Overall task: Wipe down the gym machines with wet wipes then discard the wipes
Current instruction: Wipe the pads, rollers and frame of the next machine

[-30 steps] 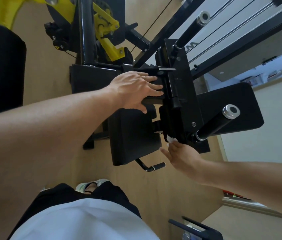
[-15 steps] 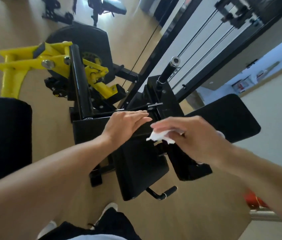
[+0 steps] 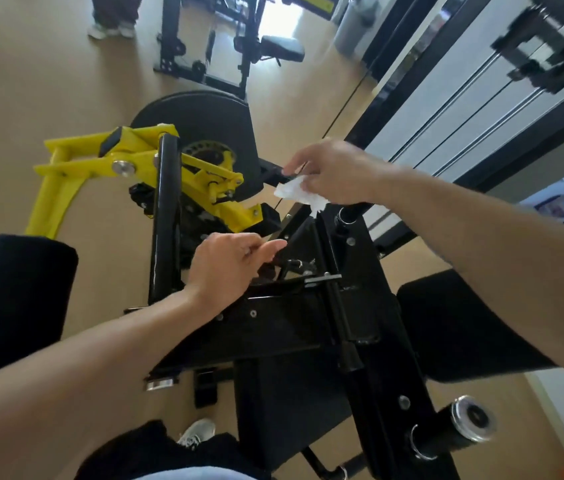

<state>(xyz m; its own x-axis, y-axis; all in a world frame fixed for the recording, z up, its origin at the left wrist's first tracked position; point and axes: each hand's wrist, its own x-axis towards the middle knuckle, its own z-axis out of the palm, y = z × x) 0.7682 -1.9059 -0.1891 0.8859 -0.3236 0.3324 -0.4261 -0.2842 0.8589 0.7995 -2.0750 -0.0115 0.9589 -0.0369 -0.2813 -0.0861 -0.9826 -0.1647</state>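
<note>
A black gym machine [image 3: 308, 327] with yellow lever parts [image 3: 204, 181] fills the middle of the head view. My right hand [image 3: 336, 174] pinches a crumpled white wet wipe [image 3: 299, 194] above the upper end of the machine's black frame. My left hand [image 3: 228, 268] hovers lower, over the frame's black plate, with relaxed fingers pointing right and nothing in it. A chrome-capped black peg [image 3: 460, 427] sticks out at the lower right.
A black padded roller [image 3: 14, 306] sits at the left. A black seat pad [image 3: 464, 327] lies to the right. Another machine [image 3: 225, 46] and a person's feet [image 3: 111, 29] are at the far end of the wooden floor. Cable rails [image 3: 464, 109] run along the right.
My right hand rose with the wipe from the machine's lower edge to its upper end. My left hand lifted off the frame plate. The view tilted up towards the far room.
</note>
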